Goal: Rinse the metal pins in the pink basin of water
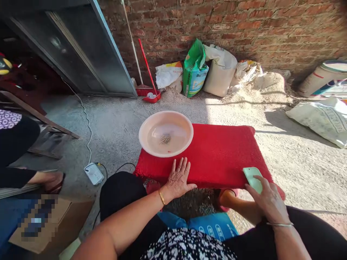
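A rough concrete floor runs back to a bare red-brick wall, where a green printed sack, a plump white sack and a red dustpan with its long-handled broom lean together, out of the way, with spilled grain around them. Just ahead of both my hands lies a flat red cloth-covered board, raised off the floor so that it serves as a low work surface over my lap. My left hand rests palm down on its near edge, fingers spread and flat, gripping nothing; the pressure appears to steady the board. Directly beyond those fingertips sits a shallow pale-pink plastic basin, overhanging the board's far left corner and holding only a small heap of grain at its centre, within easy reach. My right hand lies at the board's near right corner, fingers curled over the lower end of a mint-green mobile phone, which lies flat on the cloth. Below and between my wrists, a blue printed bag sits open on my lap. Far left of my left hand, a white plug adapter and its cable lie on the floor beside another person's foot.
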`<state>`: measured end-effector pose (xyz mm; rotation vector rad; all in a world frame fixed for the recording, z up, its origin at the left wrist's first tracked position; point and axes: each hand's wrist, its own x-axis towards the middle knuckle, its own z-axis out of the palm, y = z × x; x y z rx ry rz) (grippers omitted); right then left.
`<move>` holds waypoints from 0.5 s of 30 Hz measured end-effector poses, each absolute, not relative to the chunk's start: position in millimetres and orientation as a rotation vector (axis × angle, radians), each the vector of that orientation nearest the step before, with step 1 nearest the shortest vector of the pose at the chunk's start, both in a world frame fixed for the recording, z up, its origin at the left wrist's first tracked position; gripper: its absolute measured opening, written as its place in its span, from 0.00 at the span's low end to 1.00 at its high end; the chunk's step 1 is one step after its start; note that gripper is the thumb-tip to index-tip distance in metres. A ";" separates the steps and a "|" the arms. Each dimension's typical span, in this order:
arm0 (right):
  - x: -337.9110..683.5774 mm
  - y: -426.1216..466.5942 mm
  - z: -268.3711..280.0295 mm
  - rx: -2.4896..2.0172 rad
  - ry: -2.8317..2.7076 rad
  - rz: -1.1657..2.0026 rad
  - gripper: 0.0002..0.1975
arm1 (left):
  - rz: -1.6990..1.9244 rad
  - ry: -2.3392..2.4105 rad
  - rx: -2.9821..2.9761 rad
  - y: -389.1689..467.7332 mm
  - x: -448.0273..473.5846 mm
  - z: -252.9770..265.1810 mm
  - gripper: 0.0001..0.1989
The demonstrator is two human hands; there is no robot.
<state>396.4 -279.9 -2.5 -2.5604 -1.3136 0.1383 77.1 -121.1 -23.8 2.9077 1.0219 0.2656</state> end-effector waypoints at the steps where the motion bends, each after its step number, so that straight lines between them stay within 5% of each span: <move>1: 397.6 -280.2 -4.7 -2.571 -1.287 0.131 0.30 | 0.286 0.928 2.934 -129.4 82.2 -24.9 0.49; 8: 390.7 -267.3 7.1 -2.617 -1.098 0.015 0.32 | 0.601 -0.357 3.079 -171.4 102.3 -4.0 0.16; 12: 332.6 -244.8 20.0 -2.339 -1.283 -0.221 0.29 | 0.656 0.120 3.042 -144.7 93.4 11.3 0.14; 15: 276.7 -225.3 16.9 -2.180 -1.563 -0.009 0.24 | 0.636 0.679 2.911 -114.5 85.2 11.3 0.14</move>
